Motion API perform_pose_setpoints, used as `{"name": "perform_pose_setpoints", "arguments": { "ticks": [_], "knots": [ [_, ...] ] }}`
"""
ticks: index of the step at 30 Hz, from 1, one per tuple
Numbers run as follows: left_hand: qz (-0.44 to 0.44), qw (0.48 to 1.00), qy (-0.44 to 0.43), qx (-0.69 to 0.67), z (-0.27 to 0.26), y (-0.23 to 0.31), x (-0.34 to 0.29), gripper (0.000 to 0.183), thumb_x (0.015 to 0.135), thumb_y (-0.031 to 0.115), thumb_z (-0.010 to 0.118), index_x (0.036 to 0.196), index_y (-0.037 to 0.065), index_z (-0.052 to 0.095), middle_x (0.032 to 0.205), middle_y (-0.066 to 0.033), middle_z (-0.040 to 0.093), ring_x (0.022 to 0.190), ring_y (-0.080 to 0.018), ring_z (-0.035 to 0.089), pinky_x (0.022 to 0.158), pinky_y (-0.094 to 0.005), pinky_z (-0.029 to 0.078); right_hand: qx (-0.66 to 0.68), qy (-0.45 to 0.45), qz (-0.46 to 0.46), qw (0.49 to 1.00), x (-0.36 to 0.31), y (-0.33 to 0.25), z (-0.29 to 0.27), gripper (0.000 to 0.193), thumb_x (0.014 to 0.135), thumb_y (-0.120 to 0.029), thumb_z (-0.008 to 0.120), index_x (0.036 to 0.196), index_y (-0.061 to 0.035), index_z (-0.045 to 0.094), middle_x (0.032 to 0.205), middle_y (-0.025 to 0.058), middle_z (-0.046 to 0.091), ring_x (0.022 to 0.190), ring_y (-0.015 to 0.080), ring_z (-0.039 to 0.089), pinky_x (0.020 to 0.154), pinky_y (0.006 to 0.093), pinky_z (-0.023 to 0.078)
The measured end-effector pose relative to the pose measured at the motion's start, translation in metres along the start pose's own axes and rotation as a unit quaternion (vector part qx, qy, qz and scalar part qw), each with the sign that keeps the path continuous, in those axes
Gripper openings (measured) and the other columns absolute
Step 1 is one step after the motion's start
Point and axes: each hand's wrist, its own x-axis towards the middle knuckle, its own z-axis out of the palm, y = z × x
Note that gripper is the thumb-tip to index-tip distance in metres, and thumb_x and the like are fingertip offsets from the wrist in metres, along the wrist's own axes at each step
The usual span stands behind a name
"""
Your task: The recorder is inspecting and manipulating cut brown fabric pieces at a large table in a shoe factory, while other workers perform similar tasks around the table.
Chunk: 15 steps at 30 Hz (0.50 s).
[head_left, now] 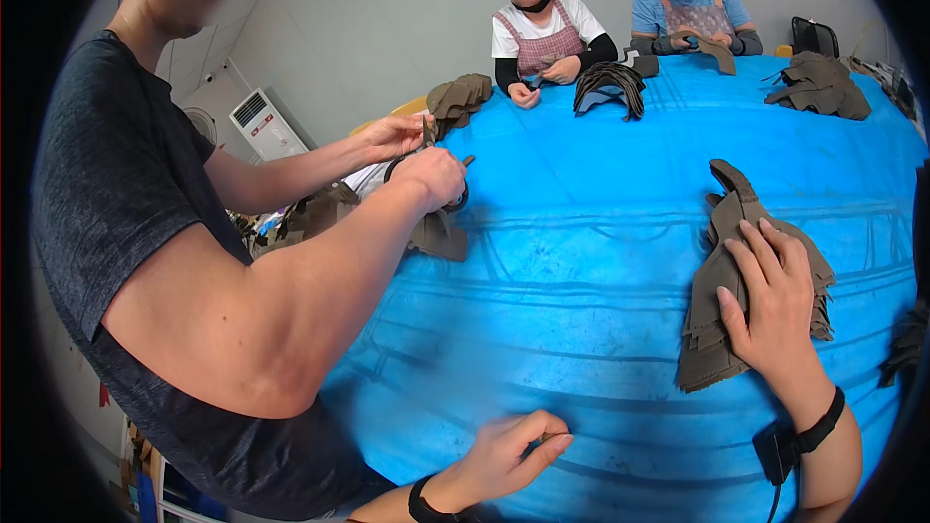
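Note:
My right hand [772,302] lies with fingers spread on a fanned stack of olive-brown fabric pieces [715,353]. A curved strip of the fabric sticks out past my fingertips at the far end of the stack. Low in the middle, my left hand [513,455] hovers over the blue table covering [581,329], thumb and forefinger pinched together. A tiny dark bit shows at its fingertips, too small to name. Both wrists wear black bands, and a small black box with a cable is on the right one.
Close on my left, a person in a dark T-shirt [126,184] reaches over the table with a dark-handled tool. Two people in aprons [554,44] handle pieces across the table. More fabric piles [821,87] lie along the far side, and dark material [908,344] at the right edge.

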Motion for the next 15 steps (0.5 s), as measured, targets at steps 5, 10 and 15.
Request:
{"name": "perform_pose_setpoints", "arguments": {
  "ticks": [5, 10, 15],
  "knots": [
    [0.002, 1.0, 0.003, 0.004, -0.0021, 0.0014, 0.0009, 0.004, 0.089, 0.001, 0.066, 0.086, -0.002, 0.064, 0.074, -0.0081, 0.069, 0.064, -0.0157, 0.068, 0.057, -0.0261, 0.051, 0.0, 0.002, -0.001, 1.0, 0.0033, -0.0017, 0.0001, 0.046, 0.087, -0.033, 0.059, 0.113, 0.0049, 0.063, 0.123, 0.0251, 0.059, 0.116, 0.0434, 0.052, 0.097, 0.0538, 0.041],
    [0.008, 1.0, 0.001, 0.008, -0.0027, 0.0004, 0.001, 0.004, 0.089, 0.001, 0.066, 0.086, -0.002, 0.064, 0.074, -0.008, 0.069, 0.064, -0.0161, 0.068, 0.057, -0.0262, 0.051, -0.001, 0.0, 0.002, 1.0, 0.0042, -0.0023, -0.0004, 0.046, 0.087, -0.033, 0.059, 0.113, 0.0045, 0.063, 0.123, 0.0248, 0.059, 0.116, 0.0432, 0.052, 0.098, 0.0536, 0.041],
    [0.012, 1.0, -0.001, 0.015, -0.0032, -0.0001, 0.0013, 0.004, 0.089, 0.002, 0.066, 0.087, -0.002, 0.064, 0.074, -0.0077, 0.069, 0.064, -0.016, 0.068, 0.058, -0.0264, 0.051, -0.004, 0.0, 0.002, 1.0, 0.0038, -0.0013, -0.0005, 0.046, 0.086, -0.033, 0.059, 0.113, 0.0044, 0.063, 0.123, 0.0247, 0.059, 0.116, 0.0431, 0.052, 0.098, 0.0537, 0.041]
  ]
}}
